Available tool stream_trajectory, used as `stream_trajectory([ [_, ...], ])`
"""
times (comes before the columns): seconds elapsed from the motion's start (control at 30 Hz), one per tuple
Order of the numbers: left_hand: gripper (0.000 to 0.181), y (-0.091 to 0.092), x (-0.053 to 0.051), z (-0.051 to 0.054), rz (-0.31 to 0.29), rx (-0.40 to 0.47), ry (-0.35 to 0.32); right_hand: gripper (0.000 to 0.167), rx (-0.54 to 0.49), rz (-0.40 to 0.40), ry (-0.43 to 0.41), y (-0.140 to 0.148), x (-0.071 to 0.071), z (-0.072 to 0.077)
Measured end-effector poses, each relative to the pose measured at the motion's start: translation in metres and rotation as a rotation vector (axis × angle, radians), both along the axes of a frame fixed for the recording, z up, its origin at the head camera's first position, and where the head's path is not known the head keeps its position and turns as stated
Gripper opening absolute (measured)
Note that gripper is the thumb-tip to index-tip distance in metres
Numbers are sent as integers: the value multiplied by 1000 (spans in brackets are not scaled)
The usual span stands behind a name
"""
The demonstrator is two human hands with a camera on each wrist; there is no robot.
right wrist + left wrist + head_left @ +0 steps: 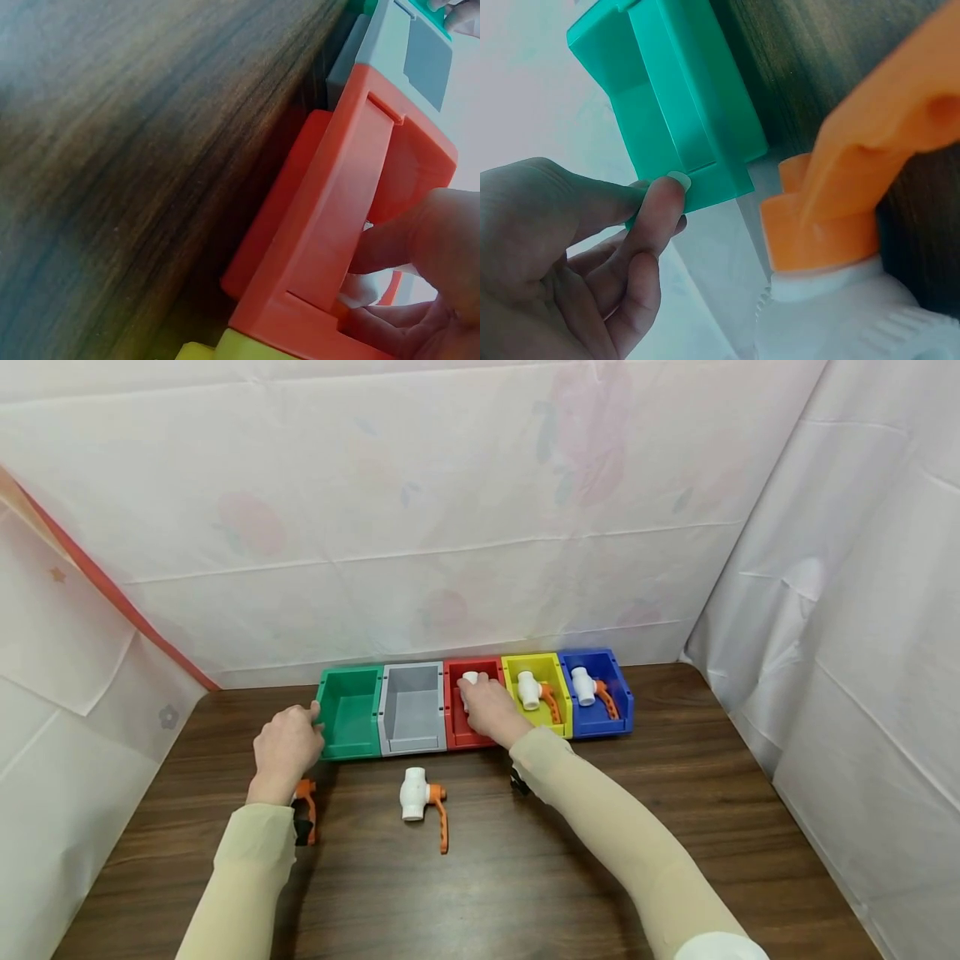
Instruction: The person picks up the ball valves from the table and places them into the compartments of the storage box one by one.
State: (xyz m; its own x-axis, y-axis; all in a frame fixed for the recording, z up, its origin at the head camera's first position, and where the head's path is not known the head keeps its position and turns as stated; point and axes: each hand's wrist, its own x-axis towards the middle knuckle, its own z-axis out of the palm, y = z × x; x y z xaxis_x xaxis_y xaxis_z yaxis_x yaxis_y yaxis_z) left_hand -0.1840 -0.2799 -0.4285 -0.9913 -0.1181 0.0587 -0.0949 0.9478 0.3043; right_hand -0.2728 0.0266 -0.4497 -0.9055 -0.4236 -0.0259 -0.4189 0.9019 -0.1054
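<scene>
My left hand (287,750) pinches the left side wall of the green bin (351,751) between thumb and fingers. Under that wrist lies a ball valve (840,300), white with an orange handle, mostly hidden in the head view. My right hand (491,706) reaches into the red bin (471,740), its thumb and fingers around a white ball valve (470,677); the hand hides most of that valve. On the table in front of the grey bin (414,746) lies another ball valve (413,793), its orange handle pointing toward me.
The bins stand side by side against the white curtain (360,527) at the table's back. The yellow bin (561,677) and the blue bin (618,724) each hold a white valve with an orange handle. Dark wooden table (480,885) extends in front.
</scene>
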Motion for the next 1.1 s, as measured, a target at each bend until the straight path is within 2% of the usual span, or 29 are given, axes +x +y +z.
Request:
stream_trajectory([
  [0.17, 46, -3, 0, -2, 0, -5, -4, 28, 14, -6, -20, -5, -4, 0],
  [0.67, 47, -5, 1, 0, -10, -14, -13, 19, 30, -27, -94, -13, -10, 4],
  [0.87, 48, -2, 2, 0, -10, -11, -23, 21, 90, -7, -65, -13, -7, 4],
  [1.1, 47, -2, 2, 1, -7, -8, -20, 21, 86, 11, -39, -12, -5, 3],
])
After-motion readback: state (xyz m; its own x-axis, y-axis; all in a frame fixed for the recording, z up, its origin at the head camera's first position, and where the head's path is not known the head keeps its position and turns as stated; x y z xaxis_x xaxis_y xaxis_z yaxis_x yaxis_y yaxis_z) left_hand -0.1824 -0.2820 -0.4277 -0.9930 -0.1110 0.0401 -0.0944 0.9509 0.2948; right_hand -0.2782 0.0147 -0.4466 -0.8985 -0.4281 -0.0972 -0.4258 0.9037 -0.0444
